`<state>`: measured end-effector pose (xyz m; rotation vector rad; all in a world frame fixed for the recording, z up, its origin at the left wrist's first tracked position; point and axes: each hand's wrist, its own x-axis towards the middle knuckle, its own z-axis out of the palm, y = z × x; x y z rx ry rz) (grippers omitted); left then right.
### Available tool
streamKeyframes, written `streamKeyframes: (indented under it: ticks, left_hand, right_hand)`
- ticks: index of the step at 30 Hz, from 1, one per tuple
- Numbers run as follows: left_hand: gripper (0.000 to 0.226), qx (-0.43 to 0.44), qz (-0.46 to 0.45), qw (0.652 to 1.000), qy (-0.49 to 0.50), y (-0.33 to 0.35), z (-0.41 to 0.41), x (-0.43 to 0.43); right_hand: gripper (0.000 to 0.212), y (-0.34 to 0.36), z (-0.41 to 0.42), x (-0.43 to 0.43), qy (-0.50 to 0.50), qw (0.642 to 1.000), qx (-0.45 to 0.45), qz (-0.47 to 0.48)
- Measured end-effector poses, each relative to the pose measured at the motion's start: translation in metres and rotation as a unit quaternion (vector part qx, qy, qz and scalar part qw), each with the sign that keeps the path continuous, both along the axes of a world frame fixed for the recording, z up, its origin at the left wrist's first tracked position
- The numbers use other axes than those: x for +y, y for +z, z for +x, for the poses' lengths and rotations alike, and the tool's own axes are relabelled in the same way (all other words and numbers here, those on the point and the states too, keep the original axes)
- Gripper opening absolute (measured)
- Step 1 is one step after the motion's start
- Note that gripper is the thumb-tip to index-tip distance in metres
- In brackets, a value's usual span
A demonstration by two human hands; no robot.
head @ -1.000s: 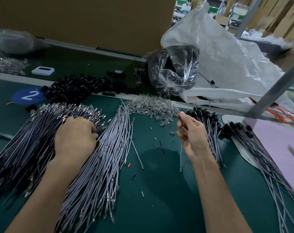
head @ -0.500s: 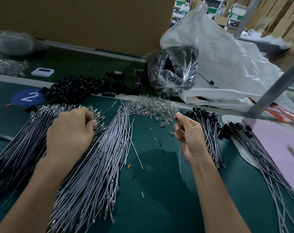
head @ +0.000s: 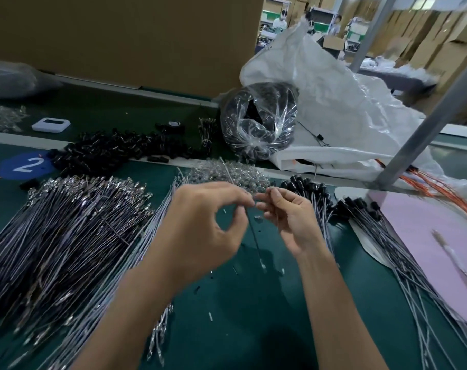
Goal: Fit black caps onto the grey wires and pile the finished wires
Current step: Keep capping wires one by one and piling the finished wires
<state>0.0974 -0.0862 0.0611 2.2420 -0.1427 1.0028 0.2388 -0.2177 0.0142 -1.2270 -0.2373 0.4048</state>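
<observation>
- Nearest me, both forearms reach in over the green bench (head: 240, 329), which is strewn here with small loose bits.
- My left hand (head: 200, 231) is raised above the bench, thumb and forefinger pinched together on the top of a grey wire (head: 255, 243); the other fingers curl loosely.
- That wire hangs down from the pinch, its lower end close to the bench between my two wrists.
- My right hand (head: 291, 222) is just beside the left one, fingertips almost touching it, pinched narrow on something small; I cannot tell what it is, as that spot is blurred.
- Left of my left hand lies a big pile of bare wires (head: 67, 236) with metal ends, fanned out across the bench.
- Right of my right hand lie the capped wires (head: 387, 249), black caps at their far ends, partly over a pink sheet (head: 427, 236).
- Just beyond both hands sits a heap of clear pieces (head: 227, 174).
- Further out, to the left, a heap of black caps (head: 115, 150) lies by a blue disc (head: 27, 165) marked 2.
- Beyond my right hand stands a clear bag (head: 259, 121) of dark parts, against a white sack (head: 333, 102).
- A white device (head: 51, 125) lies far left, with a cardboard wall (head: 120, 36) behind.
</observation>
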Motion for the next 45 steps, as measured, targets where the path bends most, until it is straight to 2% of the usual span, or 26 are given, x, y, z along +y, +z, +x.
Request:
streamKeyframes:
  ticks: [3,8,14,17,19,21,23,26,28,34,39,45]
  left_hand:
    - [0.015,0.000,-0.039,0.998,-0.051,-0.020,0.017,-0.032]
    - [0.015,0.061,-0.048,0.992,-0.096,-0.057,0.041,-0.064]
    - [0.019,0.099,-0.064,0.988,-0.101,-0.071,0.058,-0.069]
    - [0.019,0.091,-0.126,0.983,-0.095,-0.069,0.060,-0.070]
    - [0.017,0.063,-0.199,0.977,-0.050,-0.068,0.062,-0.069]
    - [0.013,0.011,-0.280,0.959,0.049,-0.066,0.067,-0.066]
    - [0.007,0.035,-0.370,0.923,0.102,-0.064,0.075,-0.061]
    - [0.004,0.132,-0.454,0.881,0.034,-0.066,0.083,-0.057]
    - [0.009,0.145,-0.483,0.863,0.005,-0.068,0.083,-0.055]
    - [0.010,0.100,-0.557,0.825,0.006,-0.070,0.081,-0.049]
    - [0.013,0.060,-0.635,0.770,-0.007,-0.068,0.081,-0.045]
    - [0.012,0.055,-0.643,0.763,-0.040,-0.072,0.083,-0.043]
  right_hand:
    - [0.019,0.003,0.002,-0.006,0.002,1.000,0.016,-0.012]
    - [0.019,0.001,0.006,-0.020,0.000,0.996,0.087,0.018]
    - [0.015,-0.002,0.013,-0.026,-0.043,0.997,0.061,-0.011]
    - [0.015,-0.004,0.010,-0.022,-0.044,0.998,0.045,-0.019]
    - [0.014,-0.005,0.008,-0.019,-0.043,0.998,0.031,-0.020]
    - [0.011,-0.006,0.006,-0.016,-0.041,0.999,-0.002,-0.025]
    - [0.011,-0.007,0.003,-0.013,-0.032,0.998,-0.033,-0.031]
    - [0.012,-0.010,0.001,-0.009,-0.028,0.996,-0.060,-0.066]
    - [0.013,-0.012,0.001,-0.008,-0.028,0.994,-0.071,-0.084]
    - [0.008,-0.015,-0.003,-0.005,0.000,0.993,-0.092,-0.079]
    - [0.003,-0.015,-0.008,-0.003,0.018,0.986,-0.128,-0.108]
    - [0.014,-0.020,-0.002,-0.005,-0.003,0.961,-0.220,-0.169]
